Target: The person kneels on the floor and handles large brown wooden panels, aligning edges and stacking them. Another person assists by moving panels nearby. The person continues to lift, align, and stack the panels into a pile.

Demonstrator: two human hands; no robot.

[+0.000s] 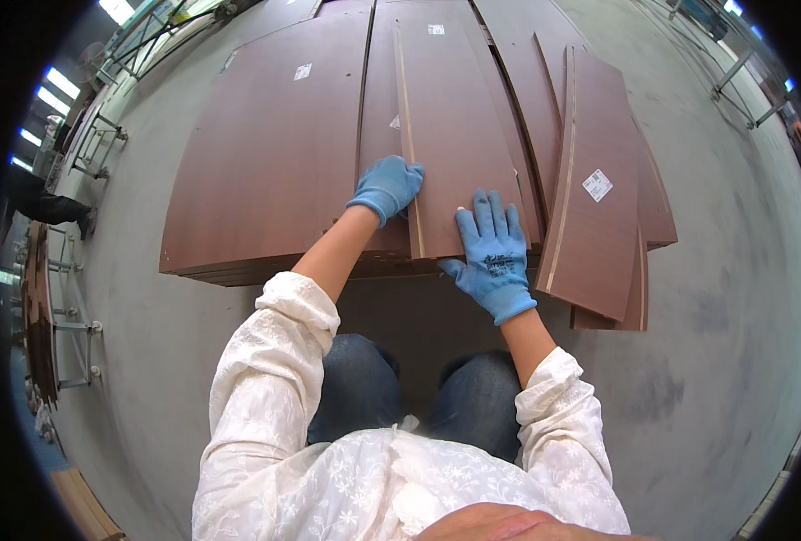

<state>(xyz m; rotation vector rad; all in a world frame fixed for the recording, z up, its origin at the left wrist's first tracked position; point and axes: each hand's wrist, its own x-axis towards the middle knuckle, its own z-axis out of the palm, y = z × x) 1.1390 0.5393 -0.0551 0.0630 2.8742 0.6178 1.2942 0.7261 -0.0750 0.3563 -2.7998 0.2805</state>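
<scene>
A long reddish-brown wooden panel [455, 117] with a pale strip along its left edge lies on top of a stack of wide boards in front of me. My left hand [388, 187], in a blue glove, is closed at that left edge, with its fingers curled against the panel; the fingertips are partly hidden. My right hand [493, 255], in a matching glove, lies flat on the panel's near right part with its fingers stretched out. A small white label [436, 30] sits near the panel's far end.
A wide board [274, 162] with a white label tops the stack at left. Narrower panels [590, 189] lean askew at right, overhanging the near edge. Wheeled metal racks [80, 334] stand at far left, where another person's leg [58, 209] shows. Grey floor [689, 379] surrounds the stack.
</scene>
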